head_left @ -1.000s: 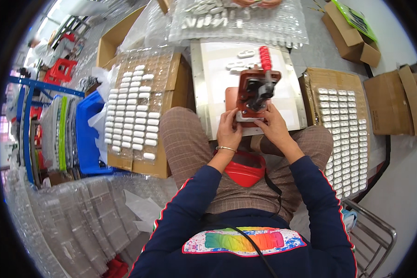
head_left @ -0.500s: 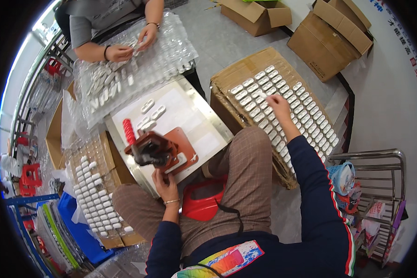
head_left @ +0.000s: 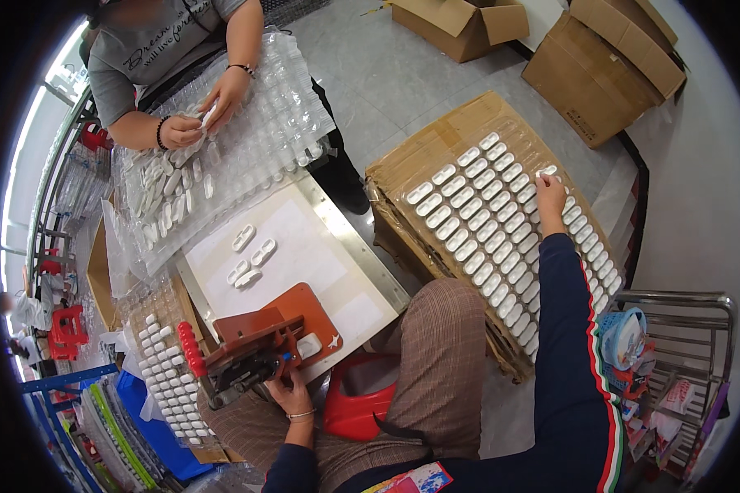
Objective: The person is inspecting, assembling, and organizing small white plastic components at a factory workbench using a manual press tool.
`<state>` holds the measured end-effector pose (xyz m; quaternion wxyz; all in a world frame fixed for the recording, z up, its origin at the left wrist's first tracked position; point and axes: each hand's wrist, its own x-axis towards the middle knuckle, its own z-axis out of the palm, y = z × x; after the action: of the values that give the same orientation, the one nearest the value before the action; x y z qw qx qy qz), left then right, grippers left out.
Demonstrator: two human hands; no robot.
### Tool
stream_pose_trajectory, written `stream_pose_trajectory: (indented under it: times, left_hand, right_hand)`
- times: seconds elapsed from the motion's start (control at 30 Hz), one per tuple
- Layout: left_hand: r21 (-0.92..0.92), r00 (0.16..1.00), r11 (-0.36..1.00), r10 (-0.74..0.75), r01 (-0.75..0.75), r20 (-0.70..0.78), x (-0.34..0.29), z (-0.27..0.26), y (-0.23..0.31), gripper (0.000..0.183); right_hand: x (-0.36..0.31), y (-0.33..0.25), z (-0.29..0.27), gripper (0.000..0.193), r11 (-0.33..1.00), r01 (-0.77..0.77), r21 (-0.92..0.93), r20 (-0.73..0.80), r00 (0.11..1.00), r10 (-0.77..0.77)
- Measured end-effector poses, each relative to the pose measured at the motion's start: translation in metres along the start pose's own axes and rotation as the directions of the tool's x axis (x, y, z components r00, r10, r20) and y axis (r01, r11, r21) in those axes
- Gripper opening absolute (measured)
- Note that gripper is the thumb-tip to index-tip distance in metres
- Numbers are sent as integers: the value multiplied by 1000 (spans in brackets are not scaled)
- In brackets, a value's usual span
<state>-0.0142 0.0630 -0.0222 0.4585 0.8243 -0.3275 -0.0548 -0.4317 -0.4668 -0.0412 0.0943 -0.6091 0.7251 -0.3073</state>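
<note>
My right hand (head_left: 551, 195) reaches far out over a cardboard tray (head_left: 436, 148) lined with rows of white oblong plastic pieces (head_left: 485, 222). Its fingertips pinch one white piece (head_left: 546, 172) near the tray's far edge. My left hand (head_left: 292, 393) rests low against the front of a red-brown hand press (head_left: 255, 349) with a red handle (head_left: 191, 348), fingers curled on it. A single white piece (head_left: 308, 346) lies on the press's base plate (head_left: 312, 308). The press stands on a metal-edged white board (head_left: 321, 246) holding several loose white pieces (head_left: 251, 251).
A co-worker's hands (head_left: 201, 115) handle clear blister trays (head_left: 263, 131) at the upper left. Another cardboard tray of white pieces (head_left: 160, 361) and a blue bin (head_left: 152, 431) sit at the left. Brown cartons (head_left: 608, 66) stand beyond; a wire rack (head_left: 674, 353) is at the right. A red stool (head_left: 353, 407) shows between my legs.
My right hand left the press and reached out to the right-hand tray, then farther toward its far edge. My left hand stayed at the press. The view swung right.
</note>
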Motion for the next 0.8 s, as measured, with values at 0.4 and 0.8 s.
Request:
stream_pose_trajectory:
  times: [0.4,0.8]
  left_hand:
    - [12,995,996,-88,87,41,-5,-2,-6,32]
    - [42,996,996,-82,81,40,1,-3,26,33]
  right_hand:
    - [10,-23,6,19,951,161,-262,70,987,-148]
    - [-14,-15,2,25,911,184,-369,-34,977,-211]
